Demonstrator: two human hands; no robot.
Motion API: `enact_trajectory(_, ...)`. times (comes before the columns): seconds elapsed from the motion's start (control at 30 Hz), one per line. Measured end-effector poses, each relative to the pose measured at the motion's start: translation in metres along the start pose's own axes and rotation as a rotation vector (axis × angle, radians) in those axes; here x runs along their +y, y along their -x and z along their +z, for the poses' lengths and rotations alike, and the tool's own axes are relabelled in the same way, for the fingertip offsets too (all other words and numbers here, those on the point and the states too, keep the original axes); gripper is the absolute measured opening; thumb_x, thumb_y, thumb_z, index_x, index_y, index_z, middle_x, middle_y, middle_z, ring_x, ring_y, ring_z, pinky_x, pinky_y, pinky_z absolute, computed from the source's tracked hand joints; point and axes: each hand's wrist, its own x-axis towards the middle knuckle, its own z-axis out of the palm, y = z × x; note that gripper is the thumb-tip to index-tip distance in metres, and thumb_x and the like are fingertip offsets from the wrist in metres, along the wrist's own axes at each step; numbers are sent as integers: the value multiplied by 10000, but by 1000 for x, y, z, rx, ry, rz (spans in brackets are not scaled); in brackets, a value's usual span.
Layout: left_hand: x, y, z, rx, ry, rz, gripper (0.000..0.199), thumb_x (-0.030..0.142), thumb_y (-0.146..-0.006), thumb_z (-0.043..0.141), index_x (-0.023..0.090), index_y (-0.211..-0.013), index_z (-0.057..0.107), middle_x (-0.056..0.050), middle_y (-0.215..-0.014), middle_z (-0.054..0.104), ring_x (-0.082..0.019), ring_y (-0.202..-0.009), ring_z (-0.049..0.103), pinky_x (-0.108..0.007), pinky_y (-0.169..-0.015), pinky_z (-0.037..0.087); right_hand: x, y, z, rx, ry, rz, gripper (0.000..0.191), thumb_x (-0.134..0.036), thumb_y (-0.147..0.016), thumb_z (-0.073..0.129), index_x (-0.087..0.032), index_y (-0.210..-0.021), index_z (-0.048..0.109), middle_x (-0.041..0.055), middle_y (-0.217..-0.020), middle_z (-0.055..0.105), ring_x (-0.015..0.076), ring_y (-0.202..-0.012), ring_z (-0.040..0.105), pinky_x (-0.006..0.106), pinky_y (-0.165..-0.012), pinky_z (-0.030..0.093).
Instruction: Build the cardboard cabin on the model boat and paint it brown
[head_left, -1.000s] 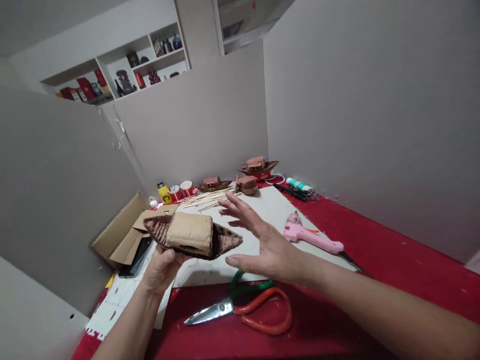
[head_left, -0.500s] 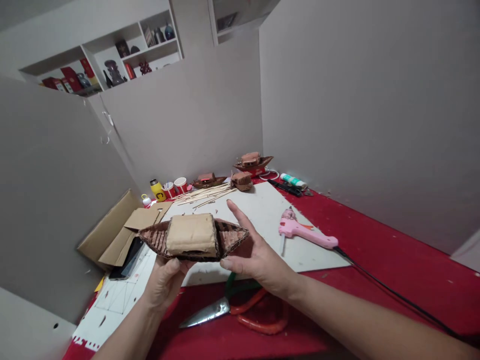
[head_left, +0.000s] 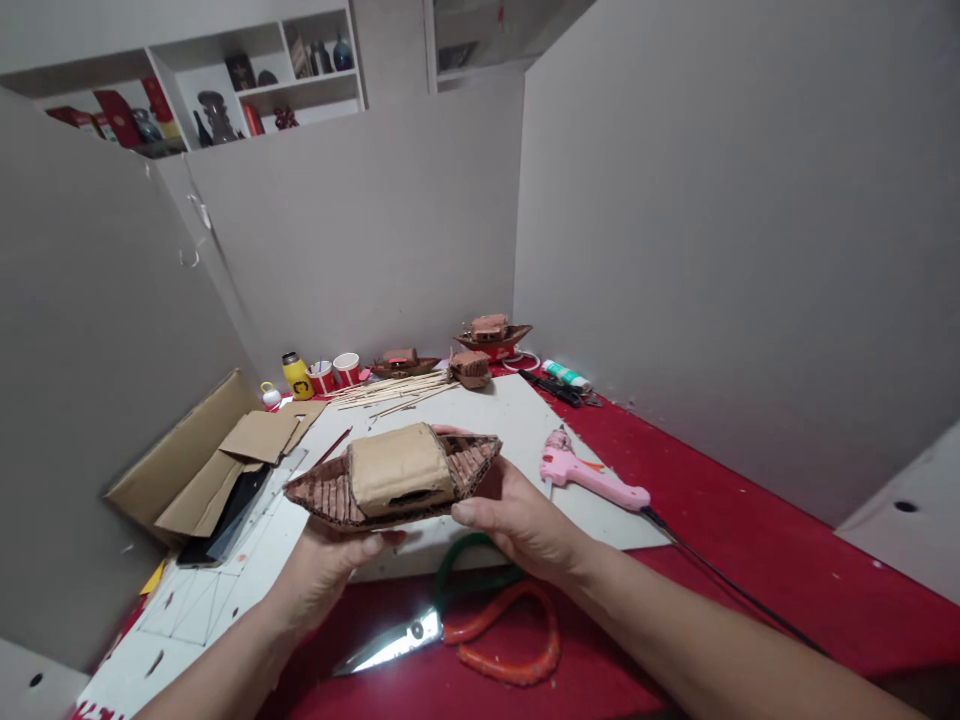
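Far left, folded cardboard (head_left: 191, 490) on the table (head_left: 750, 520). Left forearm slants up and inward from the lower edge; left hand (head_left: 319, 568) cupped under the hull of a small boat (head_left: 401, 470), supporting it, thumb pointing right, fingers mostly hidden. Boat held level above the front of a white board (head_left: 600, 520), tan roof up. Scissors (head_left: 420, 630) lie below it. Right hand (head_left: 517, 515) grips the boat's right end, thumb on the near side, forearm running down to the right. Beyond, a pink glue gun (head_left: 600, 482).

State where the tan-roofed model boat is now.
In the head view, the boat is left of centre, held by the left hand and right hand, above the scissors.
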Motion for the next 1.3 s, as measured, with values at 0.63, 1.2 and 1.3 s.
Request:
enact_trajectory(0.63, -19, -14, -30, 3, -59, -66, 665, 356, -660, 891, 252, -1287, 694, -81, -1256, 743, -399, -1292, 595, -493, -1047, 531, 21, -3, -13, -15, 97, 151, 929, -289, -605, 948, -324, -1393, 457, 74, -1403, 589, 286, -1272, 599, 471, -1100, 417)
enact_trajectory(1.2, -7, -5, -18, 145, 220, -347, 937, 360, -640, 904, 246, -1487, 519, -132, -1290, 726, -406, -1218, 649, -524, -1061, 511, 22, 4, -9, -71, -159, 295, 909, -189, -653, 922, -285, -1432, 464, 87, -1455, 572, 275, -1305, 592, 459, -1136, 397)
enact_trajectory(1.3, -8, -7, -21, 107, 244, -366, 903, 369, -661, 897, 263, -1477, 528, -119, -1290, 729, -383, -1168, 684, -504, -1041, 529, 21, 2, -7, -57, -160, 310, 845, -239, -651, 928, -270, -1388, 514, 84, -1405, 614, 283, -1278, 613, 456, -1126, 410)
